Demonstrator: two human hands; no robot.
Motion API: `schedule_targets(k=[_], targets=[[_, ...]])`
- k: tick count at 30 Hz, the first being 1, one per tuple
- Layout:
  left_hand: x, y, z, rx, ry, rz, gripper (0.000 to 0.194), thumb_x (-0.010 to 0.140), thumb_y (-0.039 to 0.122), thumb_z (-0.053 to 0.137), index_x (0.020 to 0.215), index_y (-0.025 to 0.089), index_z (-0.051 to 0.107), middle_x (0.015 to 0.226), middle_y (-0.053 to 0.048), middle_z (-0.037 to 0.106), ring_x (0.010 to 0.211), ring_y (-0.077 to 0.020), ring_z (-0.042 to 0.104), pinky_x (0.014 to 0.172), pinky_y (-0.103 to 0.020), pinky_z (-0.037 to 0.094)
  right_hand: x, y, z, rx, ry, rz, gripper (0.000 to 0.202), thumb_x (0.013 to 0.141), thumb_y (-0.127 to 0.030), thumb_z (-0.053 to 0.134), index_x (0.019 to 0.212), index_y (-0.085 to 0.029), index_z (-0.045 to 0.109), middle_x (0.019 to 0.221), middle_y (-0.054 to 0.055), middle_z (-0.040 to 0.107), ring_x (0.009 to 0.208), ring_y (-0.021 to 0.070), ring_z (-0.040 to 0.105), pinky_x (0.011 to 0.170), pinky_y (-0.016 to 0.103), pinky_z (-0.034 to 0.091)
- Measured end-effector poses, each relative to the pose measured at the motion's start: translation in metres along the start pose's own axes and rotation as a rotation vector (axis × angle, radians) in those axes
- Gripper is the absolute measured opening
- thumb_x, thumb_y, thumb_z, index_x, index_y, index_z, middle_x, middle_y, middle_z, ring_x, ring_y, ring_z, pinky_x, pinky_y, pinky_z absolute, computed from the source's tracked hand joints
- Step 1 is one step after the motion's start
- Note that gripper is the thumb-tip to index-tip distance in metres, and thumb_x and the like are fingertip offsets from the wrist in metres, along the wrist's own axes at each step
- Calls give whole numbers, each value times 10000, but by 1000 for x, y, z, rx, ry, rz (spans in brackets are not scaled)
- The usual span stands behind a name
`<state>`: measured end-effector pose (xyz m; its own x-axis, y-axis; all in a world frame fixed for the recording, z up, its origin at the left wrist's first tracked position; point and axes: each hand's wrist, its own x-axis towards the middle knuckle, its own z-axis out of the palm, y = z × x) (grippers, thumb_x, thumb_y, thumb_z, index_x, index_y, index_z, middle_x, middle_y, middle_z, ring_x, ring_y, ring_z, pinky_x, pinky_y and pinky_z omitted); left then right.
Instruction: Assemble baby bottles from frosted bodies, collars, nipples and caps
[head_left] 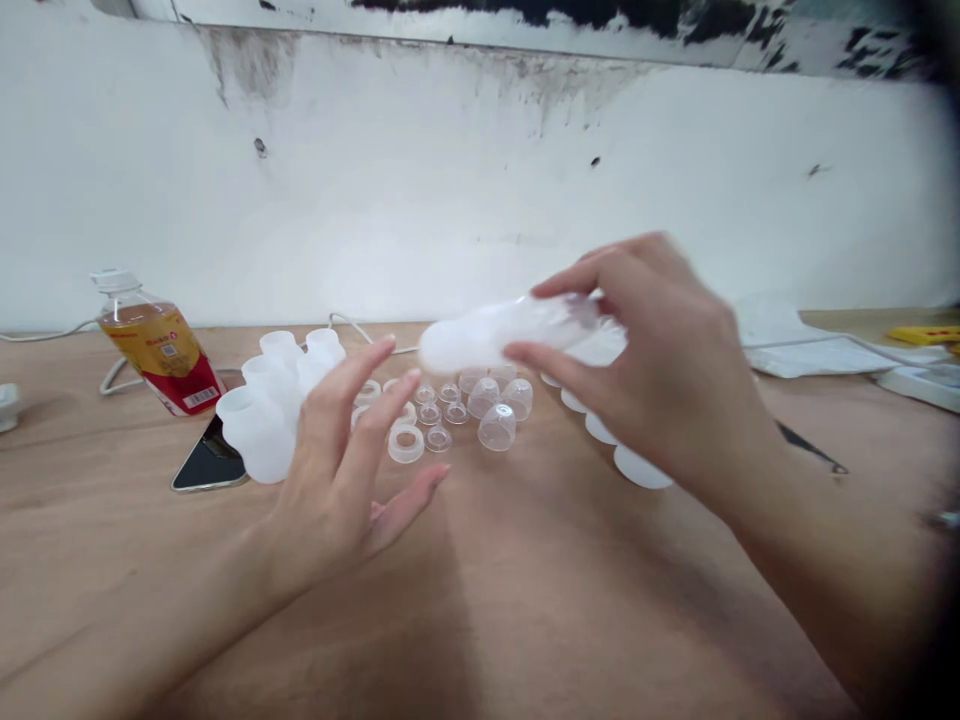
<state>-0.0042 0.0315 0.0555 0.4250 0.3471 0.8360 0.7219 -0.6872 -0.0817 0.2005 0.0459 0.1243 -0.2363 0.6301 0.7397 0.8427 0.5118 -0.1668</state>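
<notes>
My right hand grips a white translucent baby bottle by its clear capped end, between thumb and fingers. The bottle lies sideways in the air, its rounded bottom pointing left, slightly blurred. My left hand is open, fingers apart, a little left of the bottle and not touching it. Behind that hand stands a cluster of white bottle bodies. Between the hands, on the table, lie white collar rings, small clear nipples or discs and clear domed caps. More white bottles are partly hidden under my right hand.
A drink bottle with amber liquid stands tilted in view at the left, near a dark phone. White cables run along the wall. At the right are a white plastic bag and a yellow object on the wooden table.
</notes>
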Motion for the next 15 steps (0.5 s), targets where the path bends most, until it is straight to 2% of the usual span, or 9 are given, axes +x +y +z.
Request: schedule_targets(k=[2, 5, 8, 12, 15], targets=[[6, 5, -6, 66, -32, -10, 614, 732, 385, 589, 1203, 67, 357, 1195, -198, 454, 1136, -290, 404, 951, -463, 315, -7, -16, 6, 229, -173, 4, 258, 699, -367, 619, 879, -202, 535, 865, 35, 524, 787, 178, 516, 652, 306, 439], [5, 7, -3, 48, -238, -85, 489, 805, 384, 491, 1195, 120, 362, 1034, -112, 579, 966, -232, 536, 859, -406, 406, -16, -26, 23, 447, -344, 56, 247, 713, -385, 600, 848, -195, 518, 835, 12, 550, 759, 145, 519, 623, 266, 432], [-2, 6, 4, -37, -377, -174, 415, 846, 328, 405, 1199, 122, 329, 1057, -129, 557, 953, -239, 544, 761, -373, 463, -21, -23, 37, 474, -466, 89, 278, 757, -410, 540, 920, -189, 494, 887, 26, 560, 745, 135, 521, 608, 258, 417], [-6, 2, 7, -178, -498, -210, 398, 830, 319, 396, 1174, 129, 328, 1079, -138, 544, 950, -251, 554, 741, -377, 476, -21, -15, 43, 496, -802, 176, 373, 808, -502, 410, 1006, -196, 490, 654, -11, 560, 566, 116, 515, 509, 241, 375], [-8, -1, 7, -250, -588, -244, 394, 823, 356, 413, 1164, 172, 338, 1064, -104, 566, 849, -229, 602, 670, -347, 497, -20, -13, 45, 568, -895, 207, 348, 813, -477, 419, 1008, -202, 504, 604, -34, 527, 475, 80, 469, 462, 212, 345]])
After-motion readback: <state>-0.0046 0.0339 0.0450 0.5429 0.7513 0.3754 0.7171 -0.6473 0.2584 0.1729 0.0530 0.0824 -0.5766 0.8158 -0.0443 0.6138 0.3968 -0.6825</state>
